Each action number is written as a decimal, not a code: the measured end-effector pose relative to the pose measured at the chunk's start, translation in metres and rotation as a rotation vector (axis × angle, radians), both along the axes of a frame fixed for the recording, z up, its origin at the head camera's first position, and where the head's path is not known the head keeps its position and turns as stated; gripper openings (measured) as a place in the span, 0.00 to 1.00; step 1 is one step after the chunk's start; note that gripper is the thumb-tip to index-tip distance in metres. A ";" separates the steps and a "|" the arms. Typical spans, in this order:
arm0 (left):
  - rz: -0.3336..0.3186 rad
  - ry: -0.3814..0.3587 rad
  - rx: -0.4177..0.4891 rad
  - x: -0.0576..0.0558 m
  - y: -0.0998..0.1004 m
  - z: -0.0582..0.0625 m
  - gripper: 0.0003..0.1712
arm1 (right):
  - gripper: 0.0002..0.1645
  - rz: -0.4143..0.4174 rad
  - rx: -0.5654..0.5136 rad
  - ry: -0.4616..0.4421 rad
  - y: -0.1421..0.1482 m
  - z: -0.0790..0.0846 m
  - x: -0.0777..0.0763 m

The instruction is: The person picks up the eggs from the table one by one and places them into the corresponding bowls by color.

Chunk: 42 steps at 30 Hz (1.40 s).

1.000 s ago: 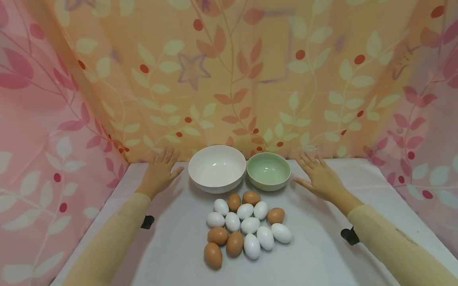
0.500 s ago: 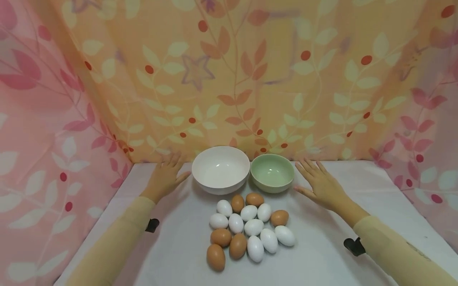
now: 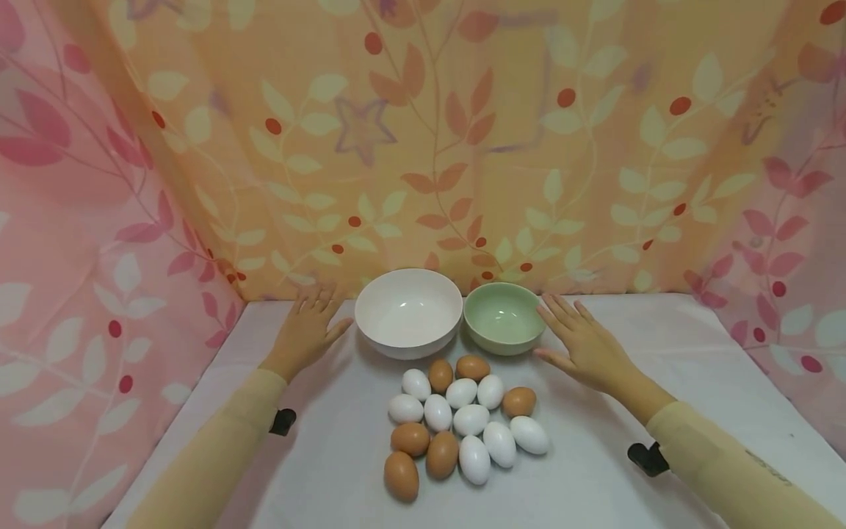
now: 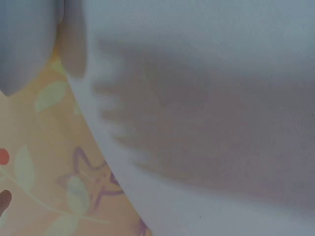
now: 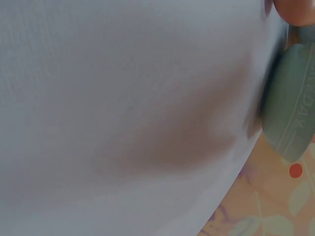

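A large white bowl [image 3: 399, 349] and a smaller green bowl [image 3: 505, 344] stand side by side at the back of the table. My left hand [image 3: 306, 327] is held just left of the white bowl, palm down with fingers straight and spread, holding nothing. On the other side, my right hand [image 3: 587, 349] is also palm down and straight-fingered, its fingertips overlapping the green bowl's right rim in the head view. In front of the bowls lies a loose group of white eggs [image 3: 471, 420] and brown eggs [image 3: 442, 455]. The right wrist view shows the green bowl's outer wall [image 5: 290, 105] up close.
A white cloth [image 3: 317, 470] covers the table. Patterned fabric hangs right behind the bowls as a yellow backdrop [image 3: 423, 147], with pink side panels [image 3: 66, 294] at left and right. Dark wrist devices [image 3: 649, 459] sit under both sleeves.
My right hand has moved slightly left, up to the green bowl's rim. The left hand stays about where it was by the white bowl. The head view has shifted a little.
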State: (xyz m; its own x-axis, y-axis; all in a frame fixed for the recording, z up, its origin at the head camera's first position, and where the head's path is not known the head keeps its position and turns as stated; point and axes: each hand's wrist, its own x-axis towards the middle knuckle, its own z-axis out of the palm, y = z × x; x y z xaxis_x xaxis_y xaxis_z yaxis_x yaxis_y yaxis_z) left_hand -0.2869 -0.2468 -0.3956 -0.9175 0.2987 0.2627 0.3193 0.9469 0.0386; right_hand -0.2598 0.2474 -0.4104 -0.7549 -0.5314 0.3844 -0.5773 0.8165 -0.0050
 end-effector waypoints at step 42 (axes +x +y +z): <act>0.167 -0.341 0.826 0.012 0.023 -0.016 0.53 | 0.49 -0.085 -0.555 -0.346 -0.025 -0.001 0.051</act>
State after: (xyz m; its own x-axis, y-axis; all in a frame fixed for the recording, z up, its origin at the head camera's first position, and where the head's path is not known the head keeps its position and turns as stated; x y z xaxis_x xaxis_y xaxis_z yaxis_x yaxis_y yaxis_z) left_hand -0.2745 -0.2239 -0.4115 -0.9991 -0.0082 0.0408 0.0273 0.6088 0.7928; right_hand -0.2086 0.2222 -0.4116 -0.9148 -0.2570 0.3117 -0.4001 0.6820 -0.6121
